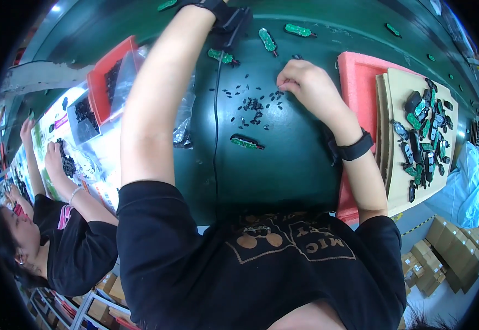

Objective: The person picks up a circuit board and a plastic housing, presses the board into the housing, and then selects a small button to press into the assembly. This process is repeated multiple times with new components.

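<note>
My right hand is over the green work surface, thumb and fingers pinched together. Whatever sits between its fingertips is too small or hidden to make out. Just beside those fingertips lies a loose scatter of tiny black oval pieces. Nearer to me rests a green circuit board in a black casing. My left forearm reaches up to the far edge, where the picture cuts off the hand; a black band and device show at that wrist. Several green circuit boards lie on the far part of the surface.
A pink foam tray at right holds cardboard sheets bearing a heap of black and green assemblies. A black cable crosses the surface. At left stand a red bin, a clear plastic bag and a co-worker.
</note>
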The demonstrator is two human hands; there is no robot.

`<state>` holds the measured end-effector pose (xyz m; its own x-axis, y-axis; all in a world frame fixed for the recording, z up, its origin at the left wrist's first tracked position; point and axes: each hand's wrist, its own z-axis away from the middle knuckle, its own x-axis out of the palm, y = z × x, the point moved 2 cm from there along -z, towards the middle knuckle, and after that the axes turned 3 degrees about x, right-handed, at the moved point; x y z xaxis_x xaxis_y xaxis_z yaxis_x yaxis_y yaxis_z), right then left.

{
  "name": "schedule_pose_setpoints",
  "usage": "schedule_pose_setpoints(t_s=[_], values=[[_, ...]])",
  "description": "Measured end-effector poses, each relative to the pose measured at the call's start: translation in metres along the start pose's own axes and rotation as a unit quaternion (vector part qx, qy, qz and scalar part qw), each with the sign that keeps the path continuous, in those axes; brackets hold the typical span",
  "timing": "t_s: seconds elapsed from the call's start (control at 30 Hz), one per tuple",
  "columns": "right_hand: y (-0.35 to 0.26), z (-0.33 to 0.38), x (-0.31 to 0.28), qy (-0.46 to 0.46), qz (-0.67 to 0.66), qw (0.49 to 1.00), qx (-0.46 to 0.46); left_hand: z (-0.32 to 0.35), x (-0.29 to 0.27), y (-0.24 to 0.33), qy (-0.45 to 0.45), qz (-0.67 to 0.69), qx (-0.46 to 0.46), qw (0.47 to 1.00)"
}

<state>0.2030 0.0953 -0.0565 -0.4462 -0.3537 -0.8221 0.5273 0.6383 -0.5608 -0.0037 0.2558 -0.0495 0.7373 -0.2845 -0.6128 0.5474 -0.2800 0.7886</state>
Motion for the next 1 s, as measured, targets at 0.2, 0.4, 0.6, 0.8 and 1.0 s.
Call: schedule_pose_setpoints(t_s=[0.2, 0.4, 0.6, 0.8, 1.0], values=[[-0.006, -0.005, 0.004, -0.001, 0.012, 1.0, -0.008, -0.04, 0.043, -0.019, 0.199, -0.231, -0.008, 0.952], [-0.002, 0.002, -0.019, 0.109, -0.032, 0.993, 0.029, -0.036, 0.041, 0.007, 0.105, -0.167, -0.106, 0.975], [-0.023, 0.021, -0.074, 0.29, -0.136, 0.947, 0.036, 0.098, 0.028, 0.143, 0.134, -0.07, -0.03, 0.988], [-0.043, 0.024, -0.069, 0.277, -0.322, 0.904, 0.033, 0.157, 0.057, 0.159, 0.165, 0.161, -0.056, 0.971], [-0.051, 0.027, -0.068, 0.216, -0.322, 0.92, 0.05, 0.172, 0.063, 0.166, 0.223, 0.175, -0.049, 0.958]])
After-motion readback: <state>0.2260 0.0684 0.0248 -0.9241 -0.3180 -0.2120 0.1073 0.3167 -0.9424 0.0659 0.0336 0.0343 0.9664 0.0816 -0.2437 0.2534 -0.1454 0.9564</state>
